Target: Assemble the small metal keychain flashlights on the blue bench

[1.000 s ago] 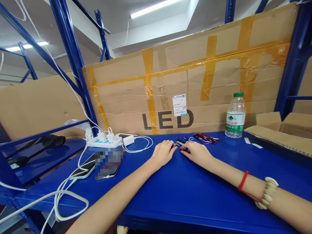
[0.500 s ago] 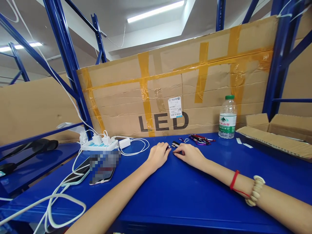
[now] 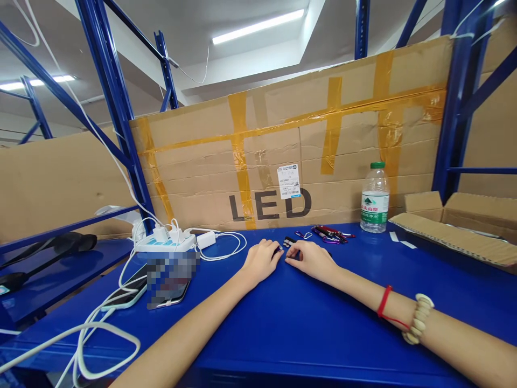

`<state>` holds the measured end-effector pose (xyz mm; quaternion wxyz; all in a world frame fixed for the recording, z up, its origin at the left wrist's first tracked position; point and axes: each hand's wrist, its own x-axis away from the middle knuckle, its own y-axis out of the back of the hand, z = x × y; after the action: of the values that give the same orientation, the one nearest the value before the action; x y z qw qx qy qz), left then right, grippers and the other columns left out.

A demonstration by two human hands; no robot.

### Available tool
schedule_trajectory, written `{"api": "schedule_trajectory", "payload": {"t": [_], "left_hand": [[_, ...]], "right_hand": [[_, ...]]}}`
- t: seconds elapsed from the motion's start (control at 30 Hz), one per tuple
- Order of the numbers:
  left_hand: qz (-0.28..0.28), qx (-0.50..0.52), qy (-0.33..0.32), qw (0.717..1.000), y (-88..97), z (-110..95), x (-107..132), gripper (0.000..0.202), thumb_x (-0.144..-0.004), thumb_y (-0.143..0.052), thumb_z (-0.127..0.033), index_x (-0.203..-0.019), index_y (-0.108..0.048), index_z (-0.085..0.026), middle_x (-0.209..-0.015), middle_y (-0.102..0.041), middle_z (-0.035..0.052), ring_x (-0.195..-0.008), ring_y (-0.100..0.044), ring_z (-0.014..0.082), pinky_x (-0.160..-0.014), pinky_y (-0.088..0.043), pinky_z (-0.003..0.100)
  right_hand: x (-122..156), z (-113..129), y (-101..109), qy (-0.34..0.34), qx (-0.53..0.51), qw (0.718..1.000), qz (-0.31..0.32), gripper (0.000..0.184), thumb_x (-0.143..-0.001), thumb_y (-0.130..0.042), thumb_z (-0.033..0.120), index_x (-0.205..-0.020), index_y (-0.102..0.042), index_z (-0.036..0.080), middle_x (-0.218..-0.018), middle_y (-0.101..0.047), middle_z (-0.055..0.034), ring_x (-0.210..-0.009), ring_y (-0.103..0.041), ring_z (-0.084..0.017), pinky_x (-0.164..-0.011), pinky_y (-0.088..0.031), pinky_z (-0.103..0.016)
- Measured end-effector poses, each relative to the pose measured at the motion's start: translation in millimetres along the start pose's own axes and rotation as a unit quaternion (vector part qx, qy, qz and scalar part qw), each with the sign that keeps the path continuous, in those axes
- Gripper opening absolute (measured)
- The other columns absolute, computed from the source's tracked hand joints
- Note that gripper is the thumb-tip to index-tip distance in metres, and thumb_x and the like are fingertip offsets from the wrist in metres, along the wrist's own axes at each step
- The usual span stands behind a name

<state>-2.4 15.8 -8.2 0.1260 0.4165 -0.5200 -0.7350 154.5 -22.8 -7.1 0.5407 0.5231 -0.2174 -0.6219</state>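
Note:
My left hand (image 3: 260, 262) rests low over the blue tabletop (image 3: 278, 328), fingers curled together. A small dark piece with a silvery end (image 3: 279, 248) shows at its fingertips, too small to name. Close by on the right, my right hand (image 3: 313, 260) is closed, thumb and forefinger drawn together; whatever lies between them is hidden. Just beyond the fingers lie small black and silver pieces (image 3: 288, 241). Farther back are a blue carabiner clip (image 3: 307, 235) and a pile of red, black and purple pieces with clips (image 3: 329, 234).
A water bottle (image 3: 375, 199) with a green cap stands at the back right, near paper scraps (image 3: 402, 241) and an open cardboard box (image 3: 452, 237). On the left are a power strip (image 3: 165, 242), white cables (image 3: 109, 325) and two phones (image 3: 131, 291). A large cardboard panel (image 3: 194, 178) closes the back.
My right hand's thumb and forefinger have drawn closer together, and the hand has shifted slightly left. My left hand stays nearly in place. The whole view has shifted slightly.

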Motion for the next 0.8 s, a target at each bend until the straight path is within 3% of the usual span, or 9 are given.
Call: {"api": "schedule_trajectory", "payload": {"t": [0.13,0.3,0.47,0.67,0.8], "left_hand": [[-0.003,-0.001,-0.007,1.000,-0.5,0.1,0.3,0.022,-0.087,-0.034,-0.031,-0.082,-0.052,-0.020,-0.080,-0.058,0.0024,-0.080,-0.051,0.0177,-0.065,-0.042,0.027],[-0.006,0.009,-0.001,1.000,1.1,-1.2,1.2,0.023,-0.087,-0.033,-0.031,-0.083,-0.053,-0.019,-0.081,-0.059,0.0030,-0.079,-0.053,0.0178,-0.066,-0.042,0.027],[-0.004,0.033,-0.011,0.999,5.1,-2.9,2.6,0.024,-0.087,-0.033,-0.030,-0.085,-0.054,-0.019,-0.079,-0.060,0.0031,-0.076,-0.053,0.0182,-0.064,-0.042,0.028],[-0.003,0.060,-0.008,0.998,4.4,-1.1,3.4,0.021,-0.085,-0.035,-0.024,-0.093,-0.054,-0.019,-0.086,-0.060,0.0036,-0.081,-0.053,0.0179,-0.068,-0.043,0.028],[-0.009,0.043,0.010,0.999,1.9,-0.1,2.6,0.023,-0.087,-0.033,-0.029,-0.089,-0.053,-0.019,-0.083,-0.060,0.0037,-0.079,-0.053,0.0182,-0.064,-0.043,0.027]], "right_hand": [[-0.2,-1.3,-0.7,0.010,0.000,1.000,0.008,0.014,-0.071,-0.051,0.032,-0.074,-0.063,0.025,-0.080,-0.064,0.0023,-0.068,-0.057,-0.013,-0.053,-0.036,-0.022],[0.0,-0.2,2.3,0.007,-0.022,0.997,-0.069,0.018,-0.075,-0.047,0.034,-0.077,-0.062,0.025,-0.081,-0.064,0.0018,-0.066,-0.057,-0.013,-0.053,-0.038,-0.023],[0.0,6.5,4.8,0.037,-0.064,0.992,-0.106,0.021,-0.077,-0.045,0.035,-0.075,-0.062,0.023,-0.082,-0.063,0.0010,-0.059,-0.055,-0.011,-0.060,-0.042,-0.025],[1.6,11.1,3.5,0.100,-0.101,0.988,-0.055,0.033,-0.082,-0.038,0.040,-0.072,-0.063,0.021,-0.081,-0.061,-0.0007,-0.056,-0.055,-0.009,-0.055,-0.042,-0.022],[-0.3,8.6,4.9,0.076,-0.113,0.989,-0.061,0.037,-0.083,-0.034,0.041,-0.071,-0.062,0.021,-0.078,-0.061,0.0003,-0.055,-0.056,-0.009,-0.056,-0.042,-0.022]]}}
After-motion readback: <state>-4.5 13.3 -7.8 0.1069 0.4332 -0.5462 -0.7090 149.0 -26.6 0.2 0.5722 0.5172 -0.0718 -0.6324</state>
